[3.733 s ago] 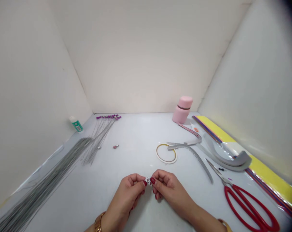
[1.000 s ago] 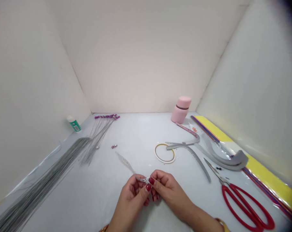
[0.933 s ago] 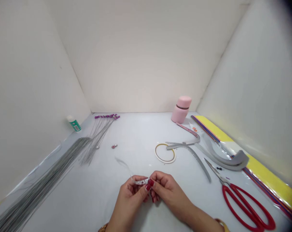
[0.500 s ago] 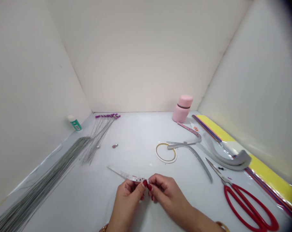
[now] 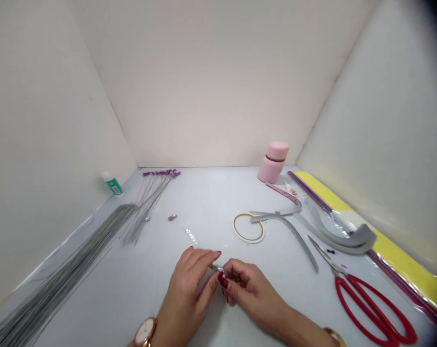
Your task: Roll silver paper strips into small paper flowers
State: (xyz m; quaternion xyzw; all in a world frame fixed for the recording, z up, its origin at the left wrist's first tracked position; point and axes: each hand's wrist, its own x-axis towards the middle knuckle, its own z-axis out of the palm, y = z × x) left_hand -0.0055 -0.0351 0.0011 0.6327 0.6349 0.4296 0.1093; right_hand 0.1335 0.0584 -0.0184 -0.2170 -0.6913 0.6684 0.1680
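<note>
A narrow, shiny silver-white patterned strip (image 5: 191, 235) runs from under my left hand toward the back; its middle is hidden by the fingers. My right hand (image 5: 247, 288) pinches the near end of the strip between thumb and forefinger. My left hand (image 5: 189, 284) lies over the strip with fingers stretched out and apart from the thumb. The left thumb tip touches the strip's end beside the right fingertips. A tape roll (image 5: 263, 235) rests behind my right hand. Small pink-and-silver pieces (image 5: 172, 218) lie further back.
Left are a bundle of grey wires (image 5: 77, 260), purple-tipped stems (image 5: 156, 183) and a glue stick (image 5: 113, 185). Right are red-handled scissors (image 5: 363, 299), grey curved strips (image 5: 297, 236), a pink-patterned strip (image 5: 281, 192) and yellow sheets (image 5: 399, 250). A pink flask (image 5: 272, 164) stands at the back.
My left hand has loosened its pinch and spread its fingers over the strip. The strip's far end has swung to the right and back. My right hand stays almost in place.
</note>
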